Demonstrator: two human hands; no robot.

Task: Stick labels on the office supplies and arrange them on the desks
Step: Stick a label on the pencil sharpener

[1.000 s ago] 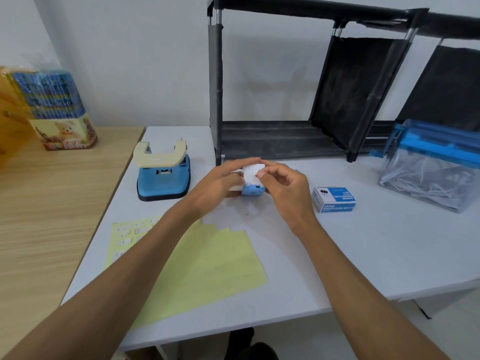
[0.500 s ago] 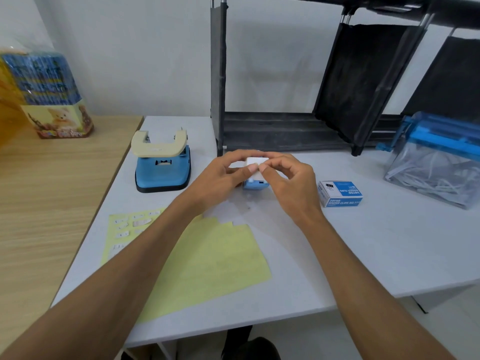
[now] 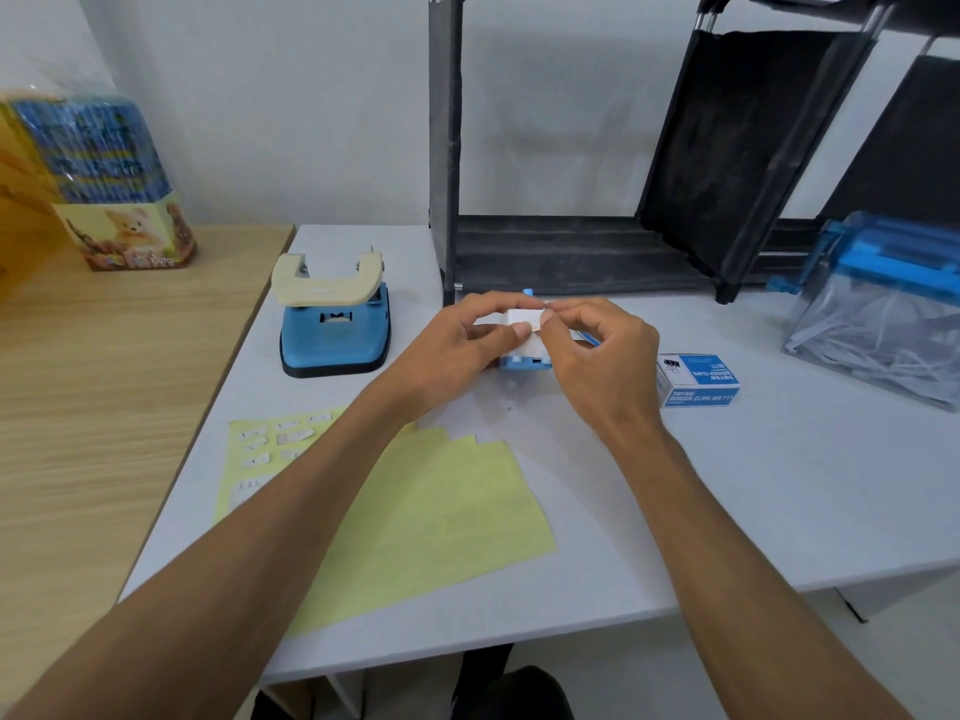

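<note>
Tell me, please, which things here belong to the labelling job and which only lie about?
Job: left hand and right hand, both holding the small blue gadget; yellow label sheet; hole punch; binder clip box; shredder.
Lying about: tissue pack; black rack.

I read grey desk [image 3: 779,511] free at front right: wide lane. Hole punch [image 3: 332,324] blocks left rear. Binder clip box [image 3: 696,379] sits just right of my right hand [image 3: 597,356], shredder bin [image 3: 883,324] beyond it at far right. Black rack [image 3: 571,252] walls off back edge. Yellow sheet [image 3: 431,511] lies flat front left. Left hand [image 3: 452,350] and right hand grip white-and-blue gadget [image 3: 527,345] mid-desk; open gap between left hand and hole punch.
</note>
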